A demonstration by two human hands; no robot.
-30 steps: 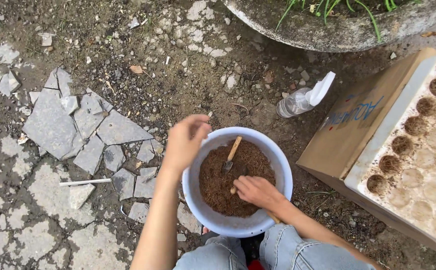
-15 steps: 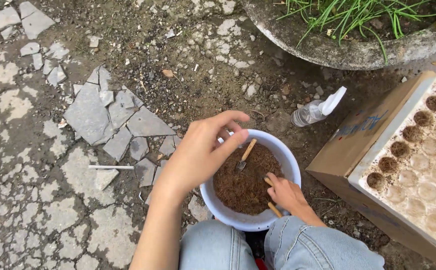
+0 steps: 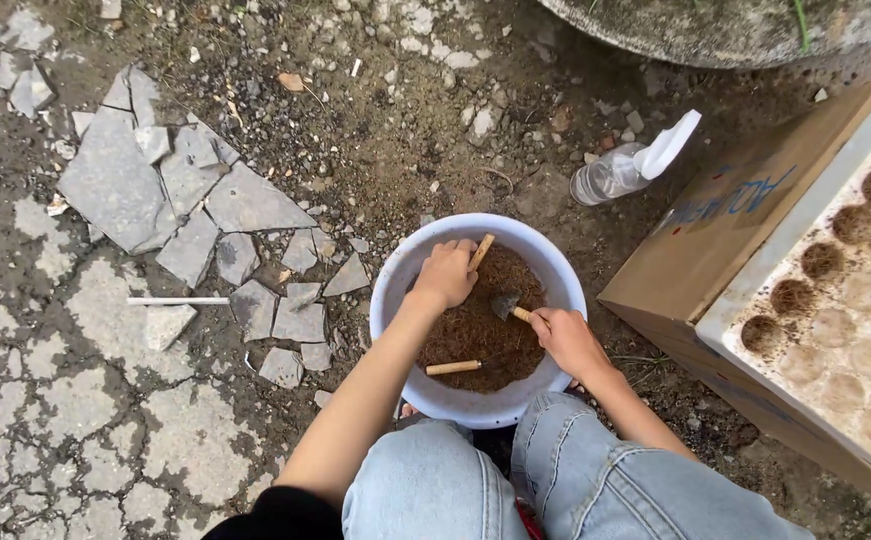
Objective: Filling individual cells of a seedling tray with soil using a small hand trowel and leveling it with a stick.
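Head view | round white plastic bowl (image 3: 395,290) at frame centre, filled with brown soil (image 3: 475,330) | left hand (image 3: 445,272) closed around wooden-handled tool (image 3: 481,250) | right hand (image 3: 567,340) closed around small metal trowel (image 3: 508,305)

This is an outdoor garden or yard. The ground (image 3: 85,420) is cracked paving with broken slabs (image 3: 155,190), loose dirt and pebbles. A stone planter (image 3: 715,30) stands at the top edge. A white basin (image 3: 475,405) holds brown soil, with a spray bottle (image 3: 620,170) and a seedling tray (image 3: 845,290) of soil plugs nearby.
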